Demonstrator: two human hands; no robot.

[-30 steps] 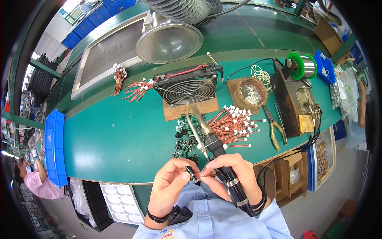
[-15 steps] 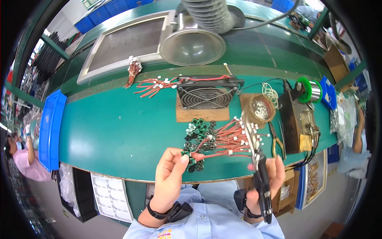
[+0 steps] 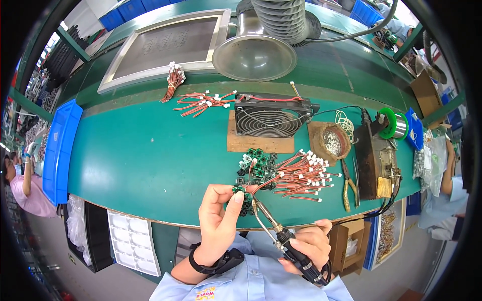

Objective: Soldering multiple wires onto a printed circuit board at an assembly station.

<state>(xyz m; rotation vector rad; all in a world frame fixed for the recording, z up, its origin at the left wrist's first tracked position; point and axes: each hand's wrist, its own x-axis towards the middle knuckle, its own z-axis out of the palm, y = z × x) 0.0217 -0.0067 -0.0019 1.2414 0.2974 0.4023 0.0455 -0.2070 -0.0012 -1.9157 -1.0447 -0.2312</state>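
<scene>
Between its thumb and fingertips my left hand pinches a small green circuit board above the front edge of the bench. Red wires run beside the board. My right hand grips the black handle of a soldering iron with a thin metal feed tube alongside its shaft. The iron's tip is close beside the held board; I cannot tell whether it touches. Just beyond lie a heap of small green and black boards and a spread of red wire leads with white connectors.
Behind the boards a black fan stands on cardboard. To the right are a round pot, pliers, a soldering station and a green solder spool. A blue bin sits left; a metal hood hangs behind.
My right hand has swung the soldering iron from upright to slanting leftward, bringing its tip close beside the board. My left hand keeps its pinch. The whole view has shifted slightly.
</scene>
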